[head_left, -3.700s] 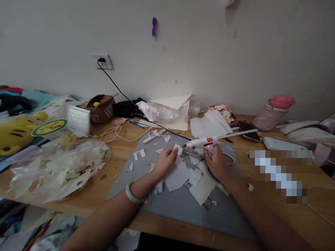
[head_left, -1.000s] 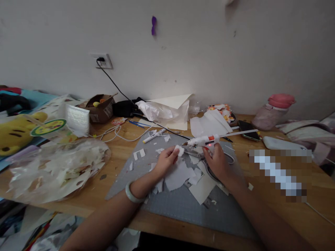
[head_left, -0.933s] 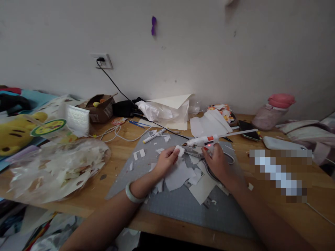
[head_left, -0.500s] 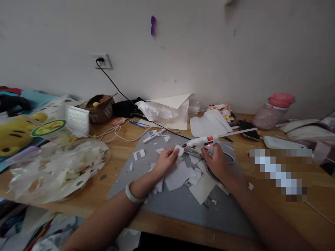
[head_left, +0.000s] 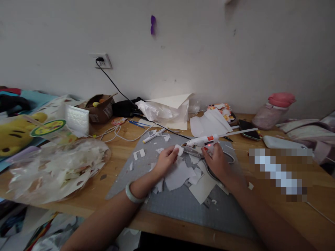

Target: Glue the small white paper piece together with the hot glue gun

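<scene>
My left hand (head_left: 166, 160) pinches a small white piece (head_left: 179, 150), which looks like paper or foam. Wrapped round the handle of a white glue gun (head_left: 201, 141) is my right hand (head_left: 216, 161). The gun's nozzle points left, close to the white piece; I cannot tell whether they touch. A long glue stick (head_left: 239, 132) sticks out of its back, and a small red light glows on its body. Below both hands, torn white paper (head_left: 179, 175) and a cream card (head_left: 202, 189) lie on a grey cutting mat (head_left: 180, 212). Scissors (head_left: 231, 157) lie partly hidden under my right hand.
A plastic bag of scraps (head_left: 57, 170) lies at left, near a cardboard box (head_left: 101, 108). A black cord (head_left: 112, 81) runs from the wall socket (head_left: 103, 61) toward the gun. Phones (head_left: 248, 129) and a pink-lidded bottle (head_left: 272, 111) are at right.
</scene>
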Demonstrator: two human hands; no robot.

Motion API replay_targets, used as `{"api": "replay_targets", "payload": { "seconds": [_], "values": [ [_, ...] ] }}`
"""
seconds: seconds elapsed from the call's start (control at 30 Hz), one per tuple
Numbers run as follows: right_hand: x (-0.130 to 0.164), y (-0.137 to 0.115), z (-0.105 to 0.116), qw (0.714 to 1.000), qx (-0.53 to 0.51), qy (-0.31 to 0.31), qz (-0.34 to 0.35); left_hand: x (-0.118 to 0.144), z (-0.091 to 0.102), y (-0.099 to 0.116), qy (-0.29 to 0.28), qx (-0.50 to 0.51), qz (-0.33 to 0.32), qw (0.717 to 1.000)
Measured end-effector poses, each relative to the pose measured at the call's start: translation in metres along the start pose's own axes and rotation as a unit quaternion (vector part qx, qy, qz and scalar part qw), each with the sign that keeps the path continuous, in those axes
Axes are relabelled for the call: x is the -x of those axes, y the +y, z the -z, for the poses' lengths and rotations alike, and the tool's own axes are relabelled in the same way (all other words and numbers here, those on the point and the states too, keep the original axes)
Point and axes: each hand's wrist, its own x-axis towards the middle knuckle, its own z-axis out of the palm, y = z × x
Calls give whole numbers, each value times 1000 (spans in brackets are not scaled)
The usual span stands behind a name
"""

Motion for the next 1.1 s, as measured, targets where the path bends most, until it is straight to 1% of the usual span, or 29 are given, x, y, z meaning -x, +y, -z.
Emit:
{"api": "replay_targets", "payload": {
  "seconds": [0.37, 0.47, 0.6, 1.1],
  "values": [
    [0, 0, 0, 1000, -3, -5, -11, 0, 0, -1, 3, -1, -2, 1000],
    [0, 0, 0, 1000, -2, -2, -17, -1, 0, -3, -6, 5, -7, 1000],
    [0, 0, 0, 1000, 5, -6, -7, -1, 0, -3, -16, 11, -2, 1000],
    [0, 0, 1, 1000, 7, -13, -9, -1, 0, -4, 1, -9, 7, 1000]
  ]
}}
